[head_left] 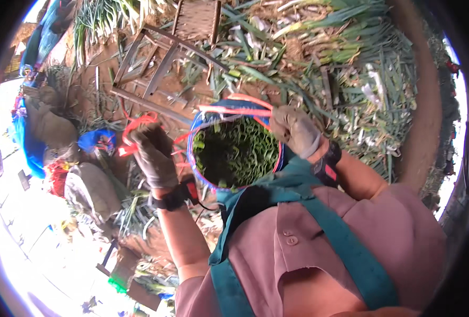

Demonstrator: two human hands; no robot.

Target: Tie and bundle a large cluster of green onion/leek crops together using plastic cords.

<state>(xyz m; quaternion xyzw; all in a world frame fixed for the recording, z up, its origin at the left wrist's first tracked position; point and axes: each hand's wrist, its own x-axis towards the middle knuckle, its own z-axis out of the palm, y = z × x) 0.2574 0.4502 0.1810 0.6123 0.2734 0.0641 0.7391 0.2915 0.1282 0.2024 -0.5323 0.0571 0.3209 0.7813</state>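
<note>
A blue round-mouthed sack (196,128) stands right in front of my body, part-filled with curled green vegetable pieces (253,150). My right hand (296,131), in a pale work glove, is closed on a flat orange-red plastic strap (237,110) at the sack's right rim. That strap stretches leftward over the far rim. To the left of the sack, my gloved left hand (155,156) is closed round a bunched red plastic strap (132,132). More red strands run between this hand and the sack's left side.
Beyond the sack lies a wooden stool-like frame (165,66). Long leeks (337,31) are heaped at the far right, with trimmed leaves (372,100) strewn over the earth. On the left are a blue plastic bundle (98,140) and a pale full sack (89,193).
</note>
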